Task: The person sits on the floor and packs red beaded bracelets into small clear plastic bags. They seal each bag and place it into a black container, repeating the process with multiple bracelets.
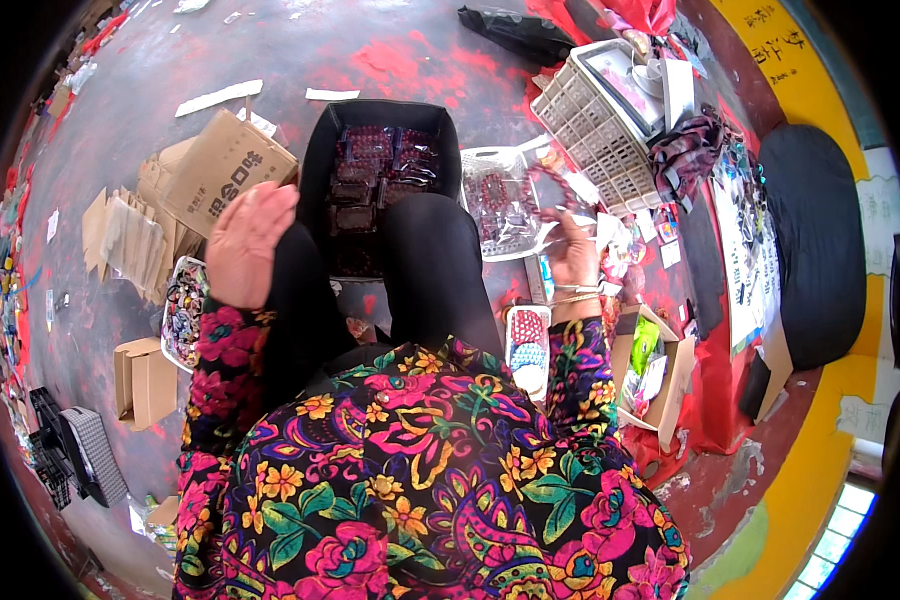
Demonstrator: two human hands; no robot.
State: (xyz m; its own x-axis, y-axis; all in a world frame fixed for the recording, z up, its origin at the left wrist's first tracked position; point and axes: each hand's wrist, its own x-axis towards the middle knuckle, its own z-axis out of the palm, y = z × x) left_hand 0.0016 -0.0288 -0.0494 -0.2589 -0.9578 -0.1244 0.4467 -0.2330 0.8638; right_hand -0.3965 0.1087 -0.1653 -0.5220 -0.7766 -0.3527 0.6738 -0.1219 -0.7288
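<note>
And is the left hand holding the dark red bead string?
No, the right hand holds the bead string; the left hand is open.

There is room to reach into the black box [395,113] from above. The knees [425,230] block its near end. A brown box [215,165] crowds its left; the white tray [510,256], its right.
</note>
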